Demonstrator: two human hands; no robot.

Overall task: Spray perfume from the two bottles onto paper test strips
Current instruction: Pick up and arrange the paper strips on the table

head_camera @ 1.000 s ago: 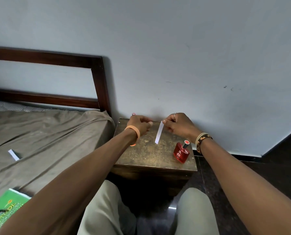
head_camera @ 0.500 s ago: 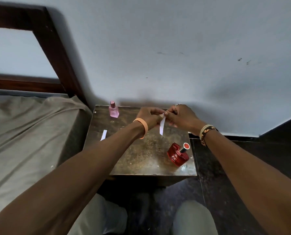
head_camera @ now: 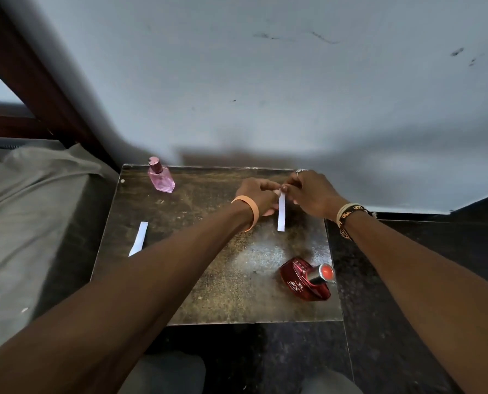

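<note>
A white paper strip hangs above the far right of a small dark table. My left hand and my right hand both pinch its top end, fingertips meeting. A red perfume bottle with a silver and orange cap stands at the near right of the table. At the far left corner stands a pink perfume bottle. A second white strip lies flat near the table's left edge, partly covered by my left forearm.
A bed with a grey sheet and a dark wooden headboard adjoins the table on the left. A pale wall rises right behind the table. Dark floor lies to the right, and my knees show below.
The view has tilted down and closed in on the table. My left hand has joined my right at the top of the hanging strip. The bottles have stayed put.
</note>
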